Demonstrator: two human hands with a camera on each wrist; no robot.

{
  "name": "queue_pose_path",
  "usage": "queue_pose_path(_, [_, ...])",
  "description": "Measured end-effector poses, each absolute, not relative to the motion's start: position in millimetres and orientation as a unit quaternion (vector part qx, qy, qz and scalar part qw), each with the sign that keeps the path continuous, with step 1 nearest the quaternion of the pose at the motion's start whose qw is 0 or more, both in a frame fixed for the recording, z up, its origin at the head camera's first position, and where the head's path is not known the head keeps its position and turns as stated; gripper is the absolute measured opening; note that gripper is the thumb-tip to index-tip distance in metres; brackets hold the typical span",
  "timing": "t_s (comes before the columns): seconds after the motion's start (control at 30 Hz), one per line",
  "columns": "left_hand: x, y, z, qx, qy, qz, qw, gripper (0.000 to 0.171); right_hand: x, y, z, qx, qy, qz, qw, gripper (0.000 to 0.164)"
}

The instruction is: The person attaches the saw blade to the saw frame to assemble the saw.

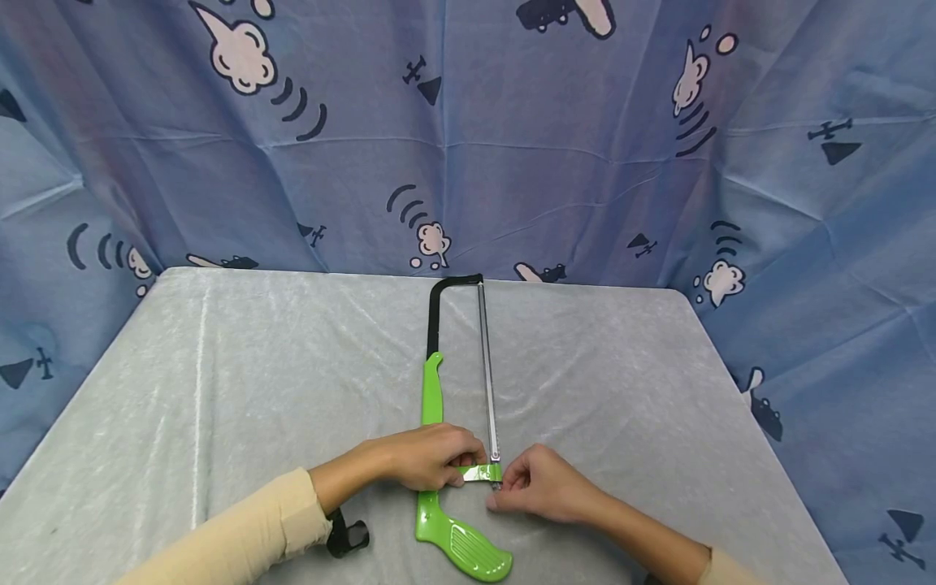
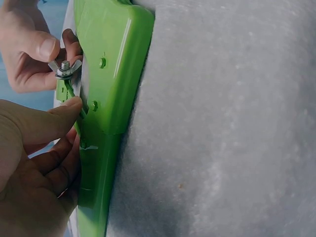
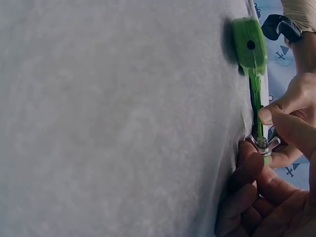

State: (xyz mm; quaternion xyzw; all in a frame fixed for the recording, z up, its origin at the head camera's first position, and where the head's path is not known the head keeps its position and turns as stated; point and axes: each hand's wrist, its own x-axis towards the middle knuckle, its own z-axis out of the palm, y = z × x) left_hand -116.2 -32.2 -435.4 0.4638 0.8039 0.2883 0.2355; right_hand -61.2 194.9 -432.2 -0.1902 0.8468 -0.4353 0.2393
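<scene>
A hacksaw (image 1: 433, 398) with a bright green handle and black front frame lies on the cloth-covered table, its grip towards me. Its straight blade side (image 1: 488, 374) runs along the right. My left hand (image 1: 431, 455) pinches the green crosspiece (image 1: 478, 473) near the grip, thumb on one face and fingers behind it. A silver wing nut (image 2: 65, 71) sits on a threaded bolt at the end of this crosspiece. Around the wing nut, the curled fingers and thumb of my right hand (image 1: 544, 487) lie at its wings. In the right wrist view, right fingertips (image 3: 249, 165) touch one wing.
The table (image 1: 292, 349) has a pale grey velvety cover with creases. A blue patterned curtain (image 1: 512, 187) hangs behind and along both sides. A black wrist mount (image 1: 347, 536) sticks out below the left sleeve, left of the saw's grip.
</scene>
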Motion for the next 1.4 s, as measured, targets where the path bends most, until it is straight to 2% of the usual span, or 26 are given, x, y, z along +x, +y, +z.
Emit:
queue_pose_path(0.23, [-117, -32, -437, 0.466, 0.803, 0.287, 0.235, 0.021, -63, 195, -433, -0.189, 0.846, -0.437, 0.239, 0.033])
queue_pose_path(0.4, [-117, -32, -437, 0.464, 0.804, 0.286, 0.235, 0.021, -63, 195, -434, -0.179, 0.846, -0.441, 0.242, 0.033])
queue_pose_path(0.93, [-116, -33, -436, 0.466, 0.805, 0.283, 0.231, 0.02, -67, 204, -429, -0.18, 0.811, -0.475, 0.29, 0.017])
queue_pose_path(1.17, [-116, -33, -435, 0.466, 0.805, 0.284, 0.233, 0.02, -67, 207, -431, -0.207, 0.804, -0.482, 0.281, 0.006])
queue_pose_path(1.4, [-116, -33, -434, 0.464, 0.806, 0.282, 0.234, 0.019, -67, 207, -431, -0.219, 0.804, -0.479, 0.275, 0.009])
